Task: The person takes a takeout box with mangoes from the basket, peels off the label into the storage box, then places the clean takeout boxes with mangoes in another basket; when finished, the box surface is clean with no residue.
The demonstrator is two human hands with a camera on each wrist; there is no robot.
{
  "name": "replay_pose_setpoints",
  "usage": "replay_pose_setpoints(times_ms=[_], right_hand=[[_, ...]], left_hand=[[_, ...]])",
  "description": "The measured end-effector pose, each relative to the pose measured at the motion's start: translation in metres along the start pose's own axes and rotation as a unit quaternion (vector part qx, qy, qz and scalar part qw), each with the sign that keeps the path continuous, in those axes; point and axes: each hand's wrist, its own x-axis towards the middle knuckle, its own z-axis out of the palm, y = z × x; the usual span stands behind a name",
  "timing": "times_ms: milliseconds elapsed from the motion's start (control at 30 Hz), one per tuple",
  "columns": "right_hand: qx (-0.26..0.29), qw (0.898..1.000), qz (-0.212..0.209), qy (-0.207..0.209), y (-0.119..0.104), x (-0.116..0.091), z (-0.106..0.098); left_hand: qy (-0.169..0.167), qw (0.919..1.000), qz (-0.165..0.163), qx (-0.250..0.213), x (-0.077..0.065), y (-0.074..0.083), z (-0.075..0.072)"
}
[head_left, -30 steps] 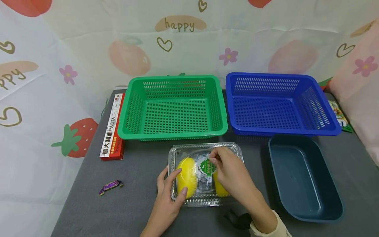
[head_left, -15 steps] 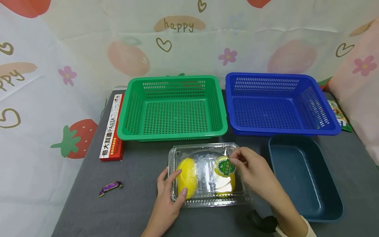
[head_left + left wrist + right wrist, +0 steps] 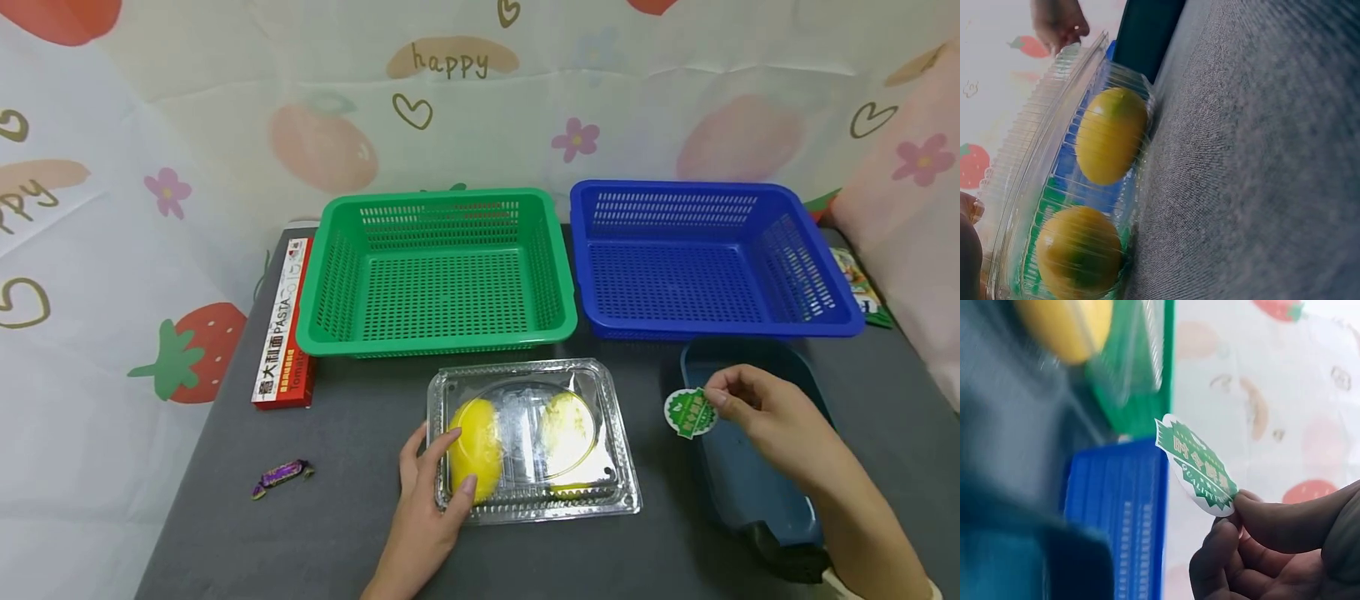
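A clear plastic clamshell container (image 3: 525, 508) lies closed on the grey tabletop. Inside it are two yellow fruits (image 3: 1112, 135), possibly lemons, set apart side by side. My left hand (image 3: 427, 500) rests on the container's left side, index finger and thumb laid over the lid and the other fingers down along the edge. Between thumb and forefinger my right hand (image 3: 780, 425) pinches a round green-and-white sticker (image 3: 1197, 465) by its edge. The sticker is held in the air at the left rim of the dark teal basin (image 3: 761, 467), well apart from the container.
Behind stand a green basket (image 3: 442, 346) and a blue basket (image 3: 720, 329). A red pasta box (image 3: 285, 333) lies at the left, with a purple wrapped candy (image 3: 282, 474) in front of it. A green packet (image 3: 862, 287) is partly hidden beside the blue basket.
The sticker was on the container's lid; my right hand has peeled it off and carried it right to the teal basin. My left hand stays on the container.
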Motion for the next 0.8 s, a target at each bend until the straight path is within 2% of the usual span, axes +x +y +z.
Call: replay_pose_setpoints(times_ms=[167, 433, 667, 800], right_hand=[[-0.005, 1.0, -0.001, -0.026, 0.025, 0.008, -0.012], [-0.008, 0.998, 0.014, -0.068, 0.053, 0.017, -0.02], [-0.01, 0.989, 0.018, -0.145, 0.065, 0.022, -0.021], [-0.021, 0.987, 0.021, -0.16, 0.068, 0.026, -0.017]], left_hand=[[0.0, 1.0, 0.003, 0.001, 0.0, 0.0, 0.0], [0.001, 1.0, 0.002, 0.009, 0.001, 0.001, -0.001], [-0.003, 0.9998, -0.009, 0.016, 0.0, 0.001, -0.001], [-0.008, 0.9997, -0.013, 0.018, 0.001, 0.003, -0.001]])
